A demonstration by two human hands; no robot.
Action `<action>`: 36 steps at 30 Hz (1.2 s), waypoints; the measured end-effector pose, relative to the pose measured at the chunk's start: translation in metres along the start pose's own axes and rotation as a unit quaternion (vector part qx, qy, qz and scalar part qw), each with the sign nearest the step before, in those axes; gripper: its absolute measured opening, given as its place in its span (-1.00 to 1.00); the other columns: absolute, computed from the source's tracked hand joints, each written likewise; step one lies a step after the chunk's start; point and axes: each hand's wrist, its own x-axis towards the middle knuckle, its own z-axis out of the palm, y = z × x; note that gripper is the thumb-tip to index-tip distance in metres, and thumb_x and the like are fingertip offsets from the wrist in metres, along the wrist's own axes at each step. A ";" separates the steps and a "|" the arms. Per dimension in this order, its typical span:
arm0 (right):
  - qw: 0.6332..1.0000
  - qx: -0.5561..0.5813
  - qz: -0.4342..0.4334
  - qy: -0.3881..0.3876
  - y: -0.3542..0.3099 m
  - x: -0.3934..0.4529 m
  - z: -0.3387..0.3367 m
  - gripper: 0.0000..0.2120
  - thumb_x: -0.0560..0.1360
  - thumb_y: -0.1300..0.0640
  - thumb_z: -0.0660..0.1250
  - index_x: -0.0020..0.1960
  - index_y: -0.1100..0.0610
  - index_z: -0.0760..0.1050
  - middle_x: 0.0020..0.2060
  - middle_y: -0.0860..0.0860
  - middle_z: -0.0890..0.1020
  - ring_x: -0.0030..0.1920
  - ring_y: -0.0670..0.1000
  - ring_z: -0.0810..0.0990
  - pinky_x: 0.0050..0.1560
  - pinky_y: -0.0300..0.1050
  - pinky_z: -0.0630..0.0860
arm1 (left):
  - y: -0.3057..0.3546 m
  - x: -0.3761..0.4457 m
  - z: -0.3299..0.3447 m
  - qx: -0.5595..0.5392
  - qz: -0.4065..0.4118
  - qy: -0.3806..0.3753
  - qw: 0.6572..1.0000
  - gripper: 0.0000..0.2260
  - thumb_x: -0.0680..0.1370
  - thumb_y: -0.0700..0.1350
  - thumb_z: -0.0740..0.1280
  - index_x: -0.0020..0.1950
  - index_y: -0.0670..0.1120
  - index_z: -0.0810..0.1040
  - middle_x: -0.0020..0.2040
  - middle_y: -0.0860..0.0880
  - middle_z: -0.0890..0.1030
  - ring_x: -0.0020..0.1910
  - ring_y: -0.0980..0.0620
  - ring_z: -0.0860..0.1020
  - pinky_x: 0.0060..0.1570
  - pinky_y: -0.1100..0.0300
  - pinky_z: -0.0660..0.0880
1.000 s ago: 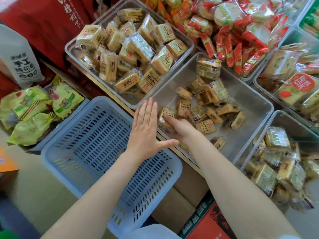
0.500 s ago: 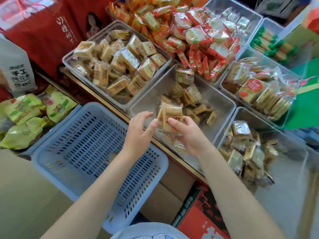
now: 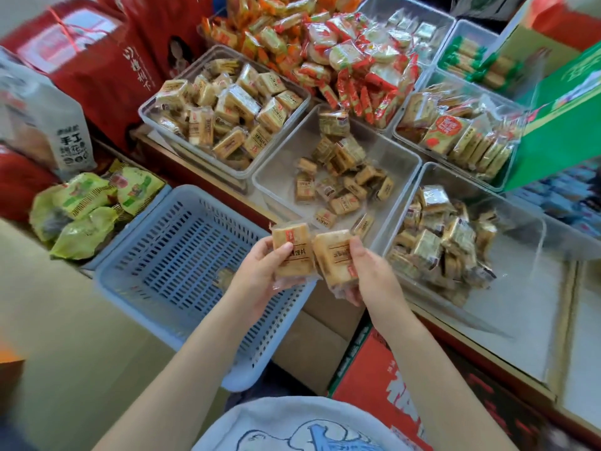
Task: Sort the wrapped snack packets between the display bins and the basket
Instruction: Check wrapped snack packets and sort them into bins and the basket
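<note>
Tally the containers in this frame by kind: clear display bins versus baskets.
Clear display bins: 7
Blue slotted basket: 1
Total: 8

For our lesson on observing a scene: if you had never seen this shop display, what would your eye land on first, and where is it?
First, the two tan wrapped packets held up at the centre: the left hand grips one packet, the right hand grips the other, above the corner of the pale blue slotted basket. Behind them, the heap of red-wrapped snacks at the top stands out beside the half-filled clear bin.
</note>
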 end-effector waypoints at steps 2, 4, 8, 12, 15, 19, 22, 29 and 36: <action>0.999 0.037 0.018 0.006 0.003 -0.006 0.001 -0.56 0.71 -0.12 0.08 -0.15 0.15 0.46 -0.42 0.10 0.42 -0.53 -0.01 0.26 -0.56 -0.19 0.14 | 0.001 -0.009 -0.007 -0.008 -0.003 -0.005 1.000 -0.69 0.66 -0.15 0.29 0.39 -0.19 0.42 0.17 -0.22 0.69 0.12 -0.22 0.69 0.06 -0.12 0.66; 0.999 0.044 0.023 0.008 0.005 -0.012 0.004 -0.57 0.71 -0.12 0.09 -0.19 0.12 0.44 -0.44 0.05 0.40 -0.55 -0.03 0.23 -0.55 -0.20 0.10 | 0.000 -0.017 -0.013 -0.014 -0.003 -0.011 1.000 -0.69 0.66 -0.17 0.28 0.40 -0.19 0.41 0.16 -0.22 0.69 0.09 -0.22 0.69 -0.02 -0.07 0.68; 0.999 0.026 0.017 0.013 0.004 -0.028 0.013 -0.57 0.70 -0.13 0.11 -0.20 0.10 0.44 -0.48 -0.02 0.41 -0.58 -0.08 0.22 -0.56 -0.22 0.11 | -0.002 -0.030 -0.021 -0.008 -0.003 -0.028 1.000 -0.66 0.66 -0.16 0.30 0.41 -0.20 0.40 0.20 -0.22 0.68 0.13 -0.21 0.68 0.02 -0.09 0.67; 0.999 -0.011 -0.025 -0.018 0.004 -0.039 0.020 -0.65 0.66 -0.13 0.17 0.05 0.16 0.48 -0.41 -0.04 0.55 -0.53 -0.09 0.33 -0.55 -0.22 0.23 | -0.005 -0.035 -0.025 0.019 0.004 -0.062 0.998 -0.53 0.59 -0.05 0.41 0.43 -0.19 0.39 0.23 -0.21 0.67 0.17 -0.20 0.67 0.13 -0.15 0.63; 0.994 -0.075 -0.055 -0.060 0.002 -0.048 0.029 -0.79 0.65 -0.06 0.24 0.14 0.07 0.47 -0.23 -0.08 0.68 -0.38 -0.03 0.54 -0.38 -0.11 0.48 | -0.006 -0.039 -0.024 0.051 0.013 -0.089 0.995 -0.42 0.48 0.02 0.49 0.42 -0.14 0.40 0.24 -0.19 0.66 0.18 -0.19 0.67 0.14 -0.16 0.63; 0.989 -0.131 -0.048 -0.058 0.001 -0.055 0.042 -0.61 0.54 -0.25 0.24 0.13 0.03 0.52 -0.07 0.00 0.68 -0.12 -0.06 0.65 -0.03 -0.07 0.62 | -0.003 -0.042 -0.027 0.073 0.051 -0.080 0.993 -0.44 0.43 -0.01 0.54 0.37 -0.08 0.46 0.21 -0.14 0.68 0.17 -0.15 0.68 0.17 -0.18 0.61; 0.993 -0.094 -0.075 0.002 -0.002 -0.058 0.042 -0.69 0.60 -0.20 0.23 0.13 0.01 0.49 -0.05 0.00 0.68 -0.12 -0.08 0.65 0.00 -0.04 0.60 | 0.002 -0.045 -0.031 0.100 0.069 -0.096 0.988 -0.45 0.40 -0.04 0.54 0.35 -0.04 0.47 0.16 -0.09 0.70 0.16 -0.10 0.68 0.13 -0.09 0.64; 0.991 -0.084 -0.103 -0.003 -0.009 -0.061 0.037 -0.93 0.62 0.15 0.36 0.03 0.15 0.56 -0.21 -0.02 0.70 -0.14 0.03 0.71 -0.05 0.00 0.68 | 0.011 -0.050 -0.042 0.155 0.090 -0.134 0.975 -0.40 0.35 -0.09 0.60 0.33 -0.03 0.46 0.17 -0.07 0.69 0.18 -0.07 0.67 0.14 -0.07 0.62; 0.978 -0.138 -0.146 0.059 -0.004 -0.064 0.046 -0.92 0.63 0.21 0.35 -0.04 0.11 0.56 -0.17 0.01 0.66 -0.11 -0.01 0.66 -0.07 -0.15 0.65 | 0.012 -0.052 -0.048 0.179 0.073 -0.143 0.971 -0.42 0.38 -0.05 0.58 0.34 0.02 0.46 0.12 0.01 0.72 0.14 0.00 0.68 0.08 0.03 0.64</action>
